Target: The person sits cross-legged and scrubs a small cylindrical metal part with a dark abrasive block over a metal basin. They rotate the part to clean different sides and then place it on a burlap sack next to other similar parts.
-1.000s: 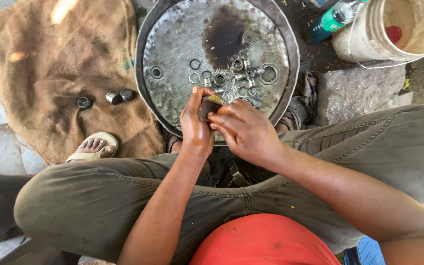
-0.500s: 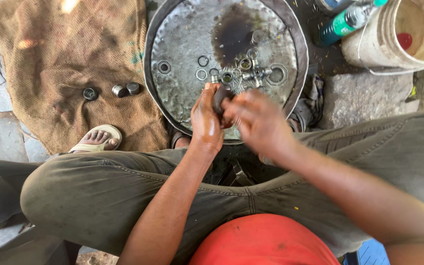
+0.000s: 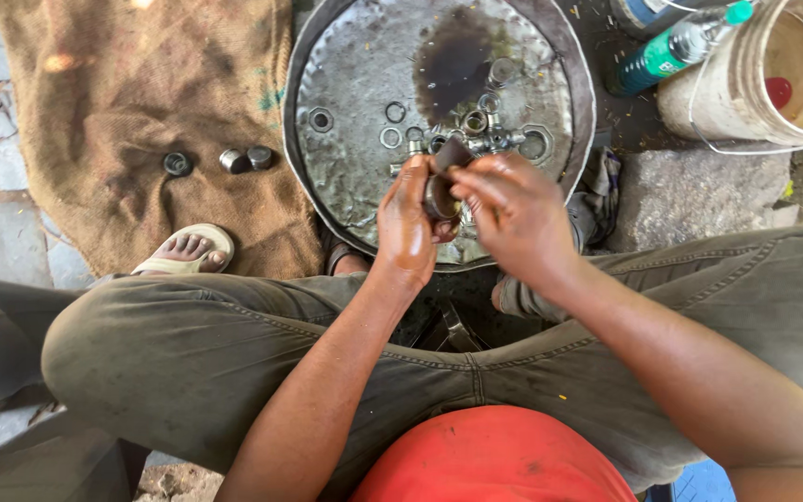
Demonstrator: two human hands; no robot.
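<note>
Two hands meet over the near edge of a round metal tray (image 3: 346,200): the left hand (image 3: 408,228) is clamped on a small dark round part (image 3: 440,195), and the right hand (image 3: 513,218) pinches its top. Nuts and rings (image 3: 476,125) lie mid-tray; three small caps (image 3: 220,161) sit on burlap (image 3: 123,102) left of it.

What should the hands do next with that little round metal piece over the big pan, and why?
Probably keep working the round metal piece where it is. The left hand grips it, and the right hand presses a small dark tool against it. Both sit right above the metal pan, so anything dropped would likely land among the rings and nuts there.
</note>
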